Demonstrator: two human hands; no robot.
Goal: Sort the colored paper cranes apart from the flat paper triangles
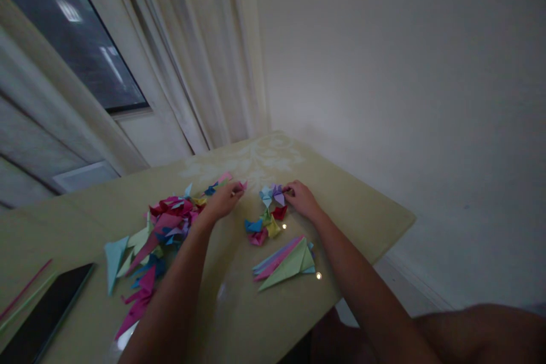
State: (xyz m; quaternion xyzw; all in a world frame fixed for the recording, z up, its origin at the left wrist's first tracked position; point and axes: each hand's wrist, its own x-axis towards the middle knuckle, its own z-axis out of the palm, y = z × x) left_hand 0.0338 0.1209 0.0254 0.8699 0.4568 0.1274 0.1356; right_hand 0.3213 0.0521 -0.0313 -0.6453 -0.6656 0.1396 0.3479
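Observation:
My left hand reaches over a heap of folded coloured paper pieces and its fingers pinch a small pink piece at the far side. My right hand is closed on a small purple folded piece at the far end of a curved row of joined paper units in blue, green, red, yellow and pink. Nearer to me lies a flat stack of folded triangles, green on top.
A pale yellow-green table carries everything; its right edge runs close to the right forearm. A dark phone or tablet and thin sticks lie at the near left. Curtains and a window stand behind, with a wall to the right.

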